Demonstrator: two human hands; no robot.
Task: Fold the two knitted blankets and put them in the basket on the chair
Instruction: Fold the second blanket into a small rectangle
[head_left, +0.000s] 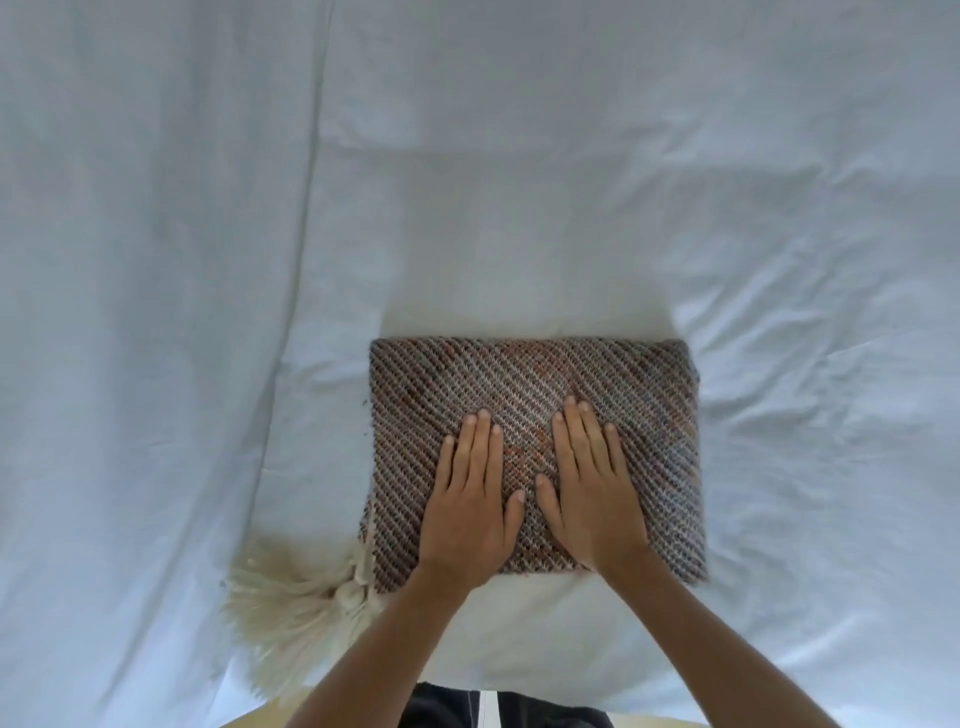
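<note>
Sheet (779, 208): pale blue, creased | blanket (535, 374): folded, lying on it

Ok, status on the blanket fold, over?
Left hand, right hand open, flat on the folded knitted blanket. Blanket lying on white sheet, cream tassel sticking out at near-left corner. No basket in view, nothing blocking.

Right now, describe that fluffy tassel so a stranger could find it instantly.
Start at the wide white sheet and find the folded, diagonally striped knitted blanket pressed by the left hand and right hand. At its near-left corner fans out the tassel: the only cream, shaggy thing there.
</note>
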